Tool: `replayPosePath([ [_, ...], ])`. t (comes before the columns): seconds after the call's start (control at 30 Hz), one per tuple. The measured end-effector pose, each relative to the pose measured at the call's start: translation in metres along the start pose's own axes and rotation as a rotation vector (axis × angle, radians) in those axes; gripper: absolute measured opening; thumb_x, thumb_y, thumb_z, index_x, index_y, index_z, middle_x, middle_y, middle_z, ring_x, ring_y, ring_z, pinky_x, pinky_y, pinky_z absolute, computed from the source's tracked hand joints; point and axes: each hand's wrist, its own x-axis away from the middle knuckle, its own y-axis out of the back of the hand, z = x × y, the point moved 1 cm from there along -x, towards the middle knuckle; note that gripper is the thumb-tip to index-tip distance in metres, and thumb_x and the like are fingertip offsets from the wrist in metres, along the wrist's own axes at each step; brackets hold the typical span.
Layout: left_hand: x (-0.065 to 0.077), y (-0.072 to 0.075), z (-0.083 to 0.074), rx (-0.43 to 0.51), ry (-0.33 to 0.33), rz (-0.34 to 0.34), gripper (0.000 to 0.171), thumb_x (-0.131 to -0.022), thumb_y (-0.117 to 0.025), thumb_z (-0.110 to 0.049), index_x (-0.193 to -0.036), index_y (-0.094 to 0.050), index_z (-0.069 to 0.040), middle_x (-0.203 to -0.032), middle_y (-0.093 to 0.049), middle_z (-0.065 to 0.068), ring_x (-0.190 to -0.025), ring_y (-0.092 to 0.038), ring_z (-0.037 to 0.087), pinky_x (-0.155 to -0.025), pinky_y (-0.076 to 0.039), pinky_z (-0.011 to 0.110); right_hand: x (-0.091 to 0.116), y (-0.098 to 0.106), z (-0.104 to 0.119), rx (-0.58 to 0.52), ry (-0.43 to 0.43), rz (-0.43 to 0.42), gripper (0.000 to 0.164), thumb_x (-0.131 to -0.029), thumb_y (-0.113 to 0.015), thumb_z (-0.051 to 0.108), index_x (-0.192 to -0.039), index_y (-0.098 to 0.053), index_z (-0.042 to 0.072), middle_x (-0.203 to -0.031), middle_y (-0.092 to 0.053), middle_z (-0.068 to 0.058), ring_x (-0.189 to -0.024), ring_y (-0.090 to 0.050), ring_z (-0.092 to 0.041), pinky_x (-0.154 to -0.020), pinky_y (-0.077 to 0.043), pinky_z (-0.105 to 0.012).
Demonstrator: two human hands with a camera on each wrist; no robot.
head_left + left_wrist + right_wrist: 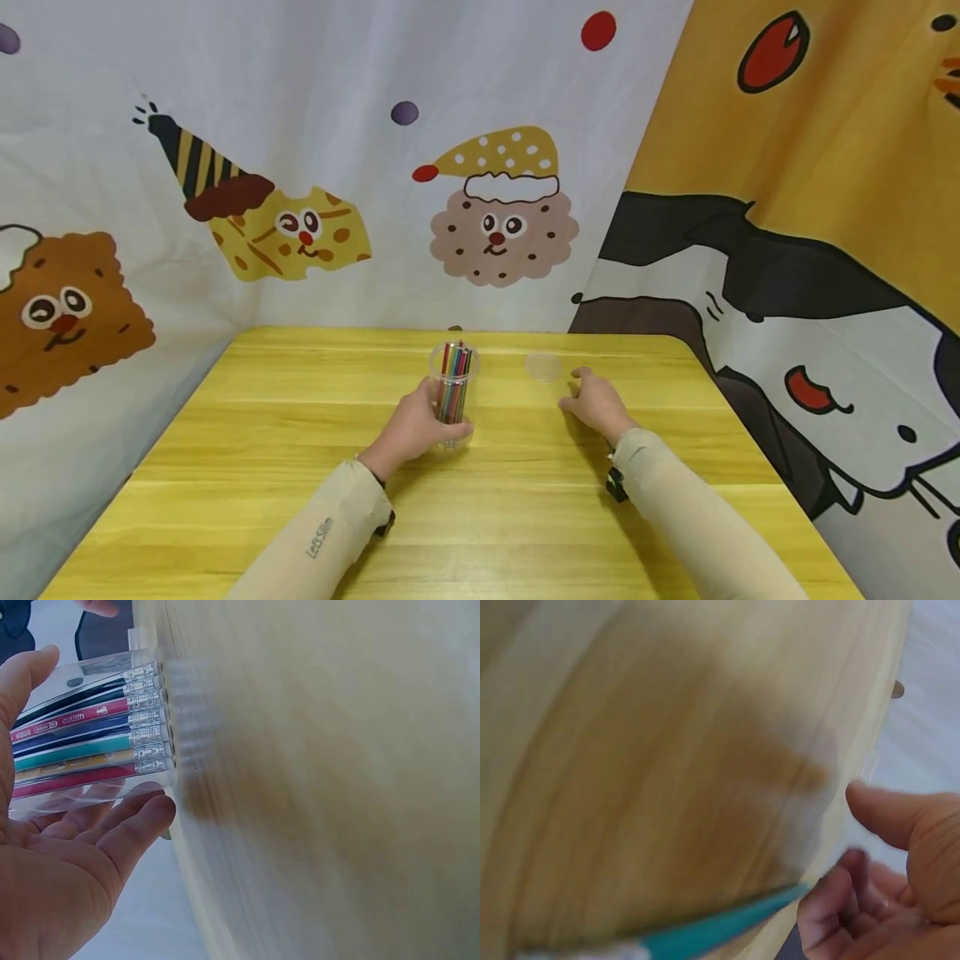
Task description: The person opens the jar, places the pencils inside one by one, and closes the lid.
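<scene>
My left hand (417,423) grips a clear plastic jar (471,408) at the middle of the table, thumb on one side and fingers round the other. Several coloured pencils (454,392) stand inside it. In the left wrist view their silver eraser ends (150,716) sit at the jar's base, close over the tabletop. My right hand (596,406) reaches forward, thumb and index finger apart, just right of a clear round lid (542,367). In the right wrist view a blurred teal pencil-like thing (712,930) ends beside the curled lower fingers; I cannot tell whether they touch it.
The wooden table (300,375) ends at a far edge close to a hanging curtain (315,83) printed with cartoon snacks. A yellow curtain part (697,133) with a large cartoon animal hangs on the right. Dark bands (617,483) sit at both wrists.
</scene>
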Motion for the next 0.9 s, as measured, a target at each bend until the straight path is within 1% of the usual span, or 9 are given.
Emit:
replayPosePath([
  [0.1,0.001,0.0,0.0,0.014,0.001,0.0,0.078,-0.082,-0.095,-0.037,-0.139,-0.052,-0.007,-0.125,-0.07,0.012,-0.098,-0.072,0.019,-0.082,-0.062,0.038,0.0,0.005,-0.009,0.026,-0.024,-0.044,0.07,-0.101,-0.072,0.024,-0.156,-0.042,-0.006,-0.139,-0.066,-0.031,-0.121,-0.067,-0.047,-0.099,-0.058,-0.058],
  [0.2,0.001,0.0,-0.001,0.019,0.0,-0.005,0.076,-0.082,-0.095,-0.037,-0.137,-0.052,-0.008,-0.124,-0.07,0.012,-0.098,-0.072,0.019,-0.082,-0.062,0.038,-0.001,0.011,-0.019,0.052,-0.044,-0.055,0.067,-0.102,-0.069,0.022,-0.154,-0.042,-0.011,-0.143,-0.062,-0.034,-0.118,-0.068,-0.049,-0.1,-0.057,-0.059],
  [0.3,0.0,0.0,-0.001,0.015,0.002,-0.004,0.075,-0.082,-0.095,-0.037,-0.137,-0.053,-0.008,-0.123,-0.069,0.011,-0.097,-0.072,0.019,-0.082,-0.061,0.037,0.0,0.014,-0.027,0.048,-0.057,-0.024,0.062,-0.105,-0.065,0.021,-0.151,-0.044,-0.014,-0.141,-0.062,-0.035,-0.115,-0.069,-0.048,-0.099,-0.058,-0.059],
  [0.37,0.0,0.0,0.0,0.011,0.003,-0.003,0.075,-0.083,-0.095,-0.036,-0.137,-0.052,-0.008,-0.124,-0.069,0.012,-0.097,-0.072,0.019,-0.082,-0.061,0.037,-0.001,0.014,-0.032,0.046,-0.051,-0.008,0.057,-0.107,-0.064,0.02,-0.148,-0.048,-0.015,-0.139,-0.064,-0.035,-0.119,-0.068,-0.048,-0.1,-0.058,-0.058],
  [0.57,0.0,0.0,0.0,0.013,0.006,-0.007,0.08,-0.083,-0.095,-0.037,-0.142,-0.051,-0.008,-0.126,-0.069,0.012,-0.099,-0.072,0.02,-0.084,-0.062,0.039,-0.004,0.015,-0.036,0.095,0.011,0.027,0.045,-0.108,-0.062,0.017,-0.142,-0.056,-0.013,-0.134,-0.067,-0.032,-0.116,-0.069,-0.046,-0.095,-0.06,-0.054],
  [0.7,0.0,-0.001,0.001,0.018,0.009,-0.002,0.08,-0.082,-0.095,-0.038,-0.141,-0.051,-0.007,-0.126,-0.069,0.012,-0.098,-0.072,0.019,-0.082,-0.061,0.037,-0.005,0.017,-0.034,0.109,0.011,0.062,0.043,-0.108,-0.061,0.015,-0.14,-0.057,-0.013,-0.133,-0.067,-0.032,-0.115,-0.069,-0.046,-0.095,-0.06,-0.054],
  [0.9,0.001,-0.002,0.0,0.018,0.016,-0.004,0.076,-0.083,-0.095,-0.037,-0.138,-0.052,-0.008,-0.123,-0.069,0.012,-0.094,-0.071,0.019,-0.079,-0.061,0.036,-0.006,0.02,-0.038,0.077,0.013,0.076,0.043,-0.107,-0.064,0.015,-0.14,-0.058,-0.013,-0.137,-0.065,-0.033,-0.124,-0.065,-0.05,-0.102,-0.057,-0.058],
])
